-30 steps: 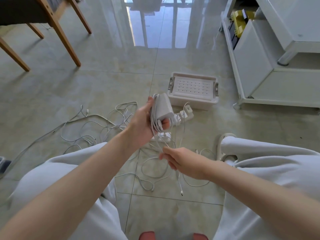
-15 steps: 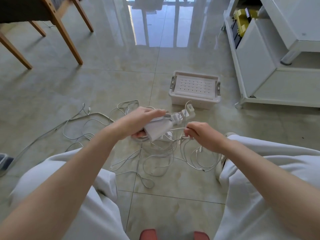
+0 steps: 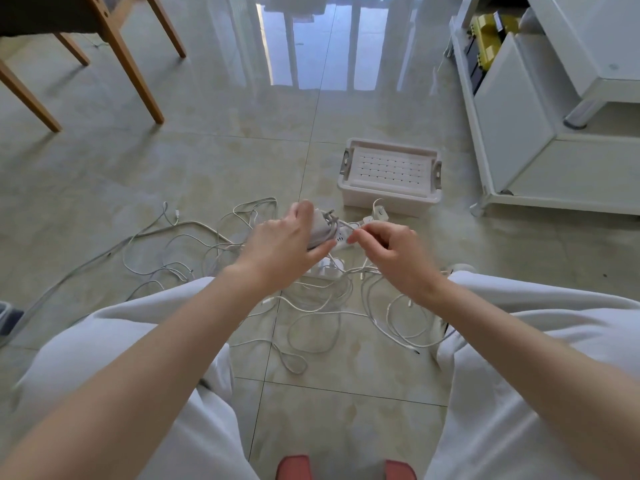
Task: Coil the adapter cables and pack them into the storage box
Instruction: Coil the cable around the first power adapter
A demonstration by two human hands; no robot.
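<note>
left hand (image 3: 284, 247) holds adapter (image 3: 322, 230); right hand (image 3: 391, 251) pinches cable (image 3: 353, 271).

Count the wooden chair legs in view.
4, top left: long front leg, one to its right, short one to its left, one at the left edge. More may be hidden.

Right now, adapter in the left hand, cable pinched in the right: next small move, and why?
Probably carry the right hand over the adapter for another wrap. The left hand grips the adapter, which has a few turns of cable on it. The right hand's fingers pinch the cable just beside it, and loose cable trails on the floor.
</note>
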